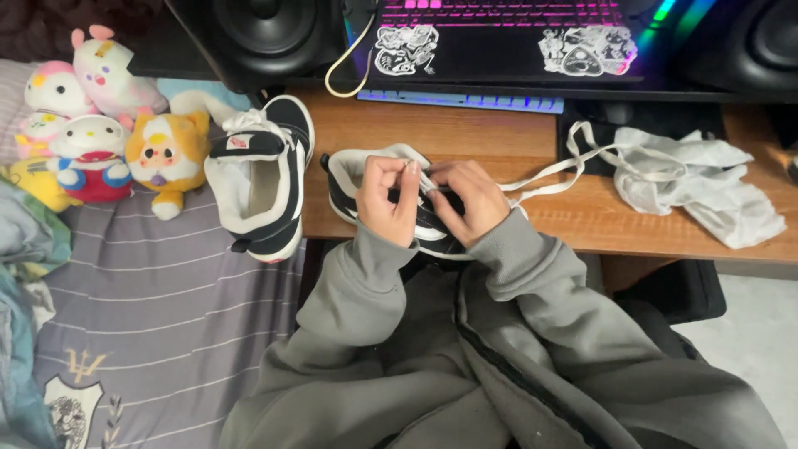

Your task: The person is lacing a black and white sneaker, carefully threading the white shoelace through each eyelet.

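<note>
A black and white sneaker (353,179) lies at the front edge of the wooden desk (499,137). Both my hands rest on top of it. My left hand (387,198) pinches the white shoelace (544,175) near the shoe's tongue. My right hand (467,199) is closed on the same lace beside it. The lace trails off to the right across the desk. A second matching sneaker (259,179) stands to the left, half on the desk edge and half over the bed, with no lace visible in it.
A crumpled white cloth bag (702,179) lies on the desk's right. A lit keyboard (465,100), a laptop with stickers (499,37) and two black speakers (266,33) stand behind. Several plush toys (100,125) sit on the striped grey bedspread (166,308) at left.
</note>
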